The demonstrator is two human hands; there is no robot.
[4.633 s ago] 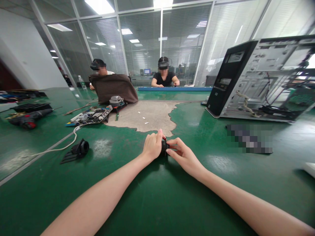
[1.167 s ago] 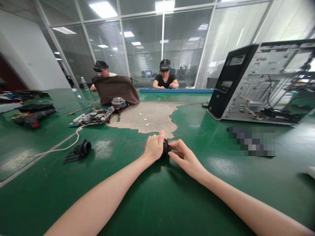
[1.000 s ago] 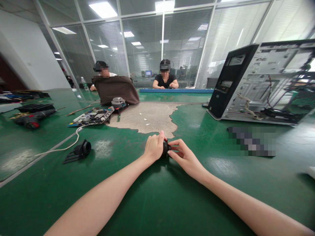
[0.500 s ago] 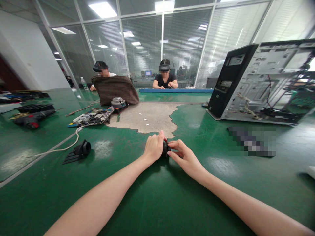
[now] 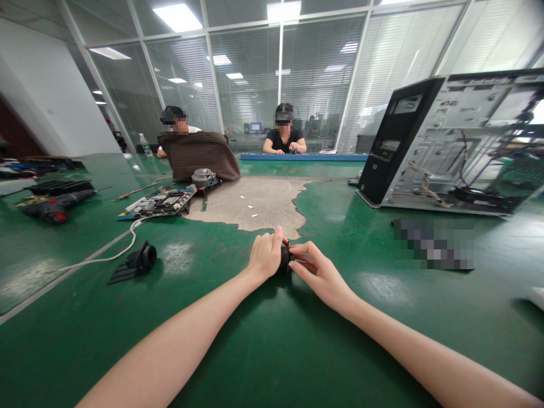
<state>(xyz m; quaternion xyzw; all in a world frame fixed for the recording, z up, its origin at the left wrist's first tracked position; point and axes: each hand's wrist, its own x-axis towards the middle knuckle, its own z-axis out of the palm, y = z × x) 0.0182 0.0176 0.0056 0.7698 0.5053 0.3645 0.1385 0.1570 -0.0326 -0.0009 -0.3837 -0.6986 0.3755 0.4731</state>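
My left hand (image 5: 266,254) is wrapped round a small round black part (image 5: 286,258) just above the green tabletop. From the right, my right hand (image 5: 313,265) pinches the edge of the same part between thumb and fingers. The part looks like a short cylinder with a wider rim; much of it is hidden by my fingers, so its kind cannot be told. To the left lies a black plastic piece (image 5: 138,260) with a round opening and flat slats.
A circuit board (image 5: 164,201), white cable (image 5: 100,259) and power drill (image 5: 59,207) lie left. An open computer case (image 5: 402,141) stands right, near a blurred dark strip (image 5: 429,246). Beyond a brown chair back (image 5: 202,156), two people sit across the table.
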